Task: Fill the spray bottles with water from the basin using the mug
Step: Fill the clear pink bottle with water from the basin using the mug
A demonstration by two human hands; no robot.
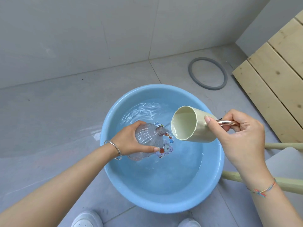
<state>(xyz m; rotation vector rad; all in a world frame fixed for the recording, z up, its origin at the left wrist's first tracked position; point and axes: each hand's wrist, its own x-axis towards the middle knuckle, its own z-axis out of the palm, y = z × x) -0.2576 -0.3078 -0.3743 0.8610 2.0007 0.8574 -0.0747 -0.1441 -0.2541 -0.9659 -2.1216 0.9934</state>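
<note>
Grey tile floor (49, 120) meets white tile wall (65, 30); room corner.
- Timber pallet (278, 79): far right, well apart from basin.
- Blue basin (164, 208): centre, approx. half full of water.
- Grey rubber ring (211, 87): on floor beyond basin, apart.
- Cream mug (203, 128): right grip (242, 133) curled round copper handle; mouth tipped toward bottle neck, little water inside.
- Clear ribbed spray bottle (147, 136), no spray head: left grip (129, 138) wrapped round body, tilted over the water, neck just beside mug lip.

Step, est.: pour under way. Next prob. calls for re-dipping mug. Open water nearside gives room; keep neck inside basin rim so spill falls back.
</note>
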